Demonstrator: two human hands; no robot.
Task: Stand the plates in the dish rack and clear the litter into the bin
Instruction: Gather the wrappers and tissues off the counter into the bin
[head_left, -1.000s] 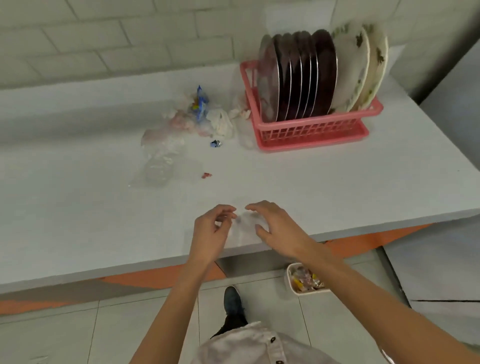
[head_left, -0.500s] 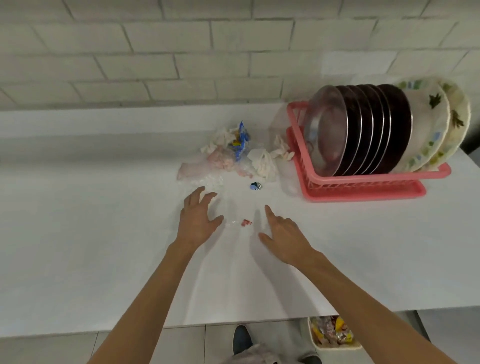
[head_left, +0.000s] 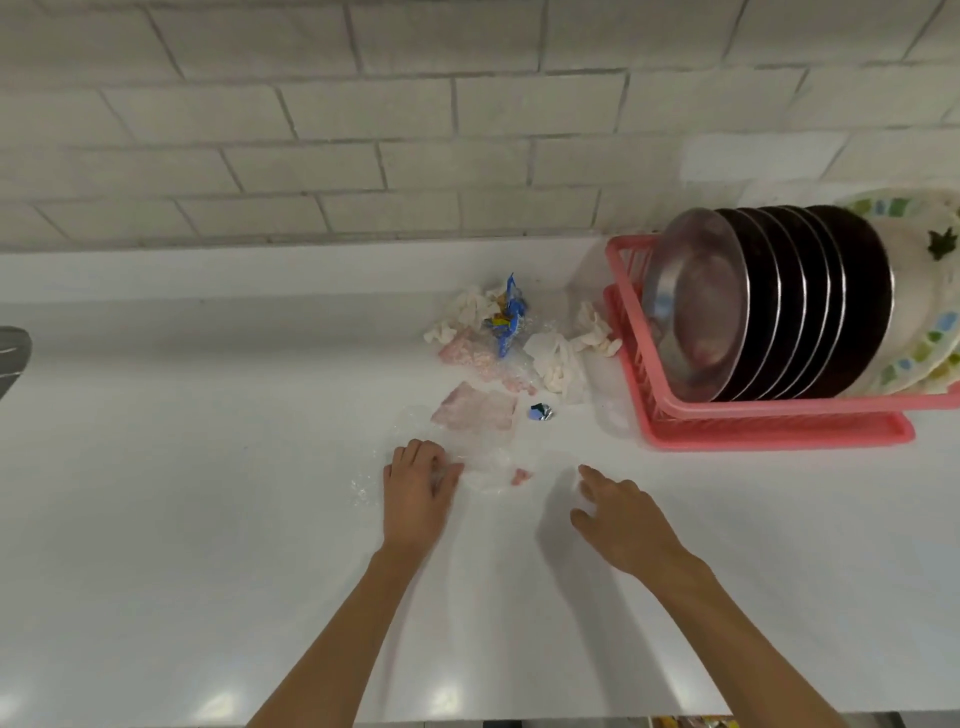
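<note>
floral plates (head_left: 922, 317) cut off by right edge, count unclear; grey object (head_left: 13, 353) at left edge mostly out of frame, can't identify; left hand (head_left: 415, 493) fingertips curl under clear plastic wrap (head_left: 467, 462), grip unclear; bin (head_left: 691, 722) only a sliver at bottom edge

- Dish rack (head_left: 769, 415) on surface (head_left: 208, 493), at 2 o'clock; plates (head_left: 779, 306) stand in it.
- Litter (head_left: 509, 343) lies at the rack's 9 o'clock, on surface.
- Wall (head_left: 363, 130) at 12 o'clock.
</note>
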